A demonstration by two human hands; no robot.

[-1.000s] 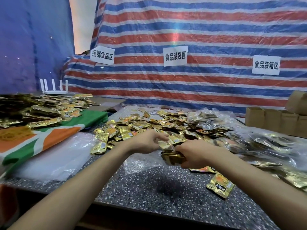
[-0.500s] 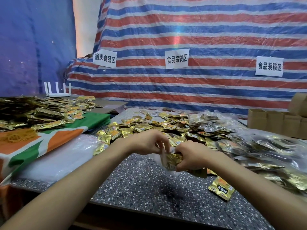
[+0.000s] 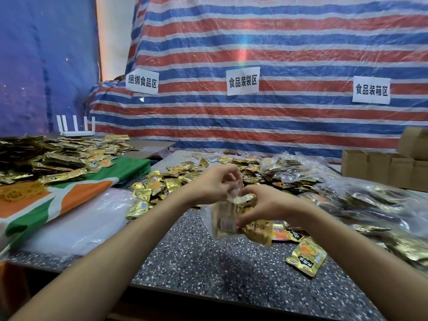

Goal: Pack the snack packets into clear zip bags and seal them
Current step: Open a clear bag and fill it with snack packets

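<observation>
A clear zip bag [image 3: 222, 220] with gold snack packets inside hangs above the speckled table [image 3: 208, 262], blurred. My left hand [image 3: 215, 184] pinches the bag's top edge from the left. My right hand [image 3: 264, 203] grips the bag's top and right side, fingers curled round it. A heap of loose gold snack packets [image 3: 176, 181] lies just behind my hands. One loose packet [image 3: 305, 258] lies on the table at the right, and another [image 3: 287, 232] under my right wrist.
Filled clear bags [image 3: 370, 205] are piled at the right. A stack of empty clear bags [image 3: 76, 223] lies at the left beside an orange-green cloth [image 3: 69, 195] bearing more packets. Cardboard boxes [image 3: 379, 167] stand back right. A striped tarp forms the backdrop.
Both hands have lifted the bag off the table. The packets held in my right hand are now inside the bag, and both hands have come together at its top.
</observation>
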